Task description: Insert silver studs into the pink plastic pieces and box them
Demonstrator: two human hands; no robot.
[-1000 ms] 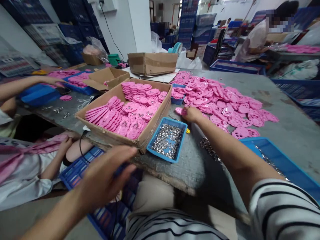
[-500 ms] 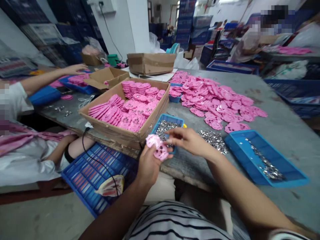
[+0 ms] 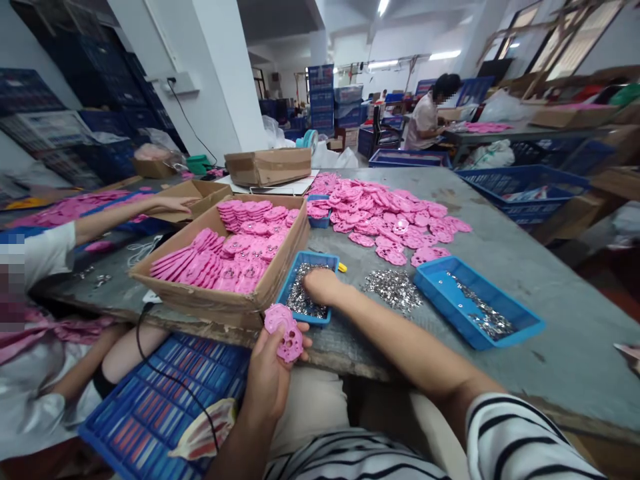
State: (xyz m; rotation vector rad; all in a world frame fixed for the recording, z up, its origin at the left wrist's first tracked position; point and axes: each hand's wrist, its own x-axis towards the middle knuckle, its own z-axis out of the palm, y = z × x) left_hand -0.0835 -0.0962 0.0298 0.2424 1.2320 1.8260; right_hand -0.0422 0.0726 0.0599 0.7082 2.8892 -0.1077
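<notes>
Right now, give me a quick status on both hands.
Left hand grips pink part. Right hand reaches into small blue tray of metal bits, fingers hidden. Cardboard box sits close beside tray.

Bare table [image 3: 565, 320] right of blue tray [image 3: 520, 327]; cardboard box [image 3: 210, 303] crowding left.

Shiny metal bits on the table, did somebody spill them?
It looks so. A loose heap of small metal parts lies bare on the grey table, between the small blue tray that the right hand reaches into and the bigger blue tray.
</notes>
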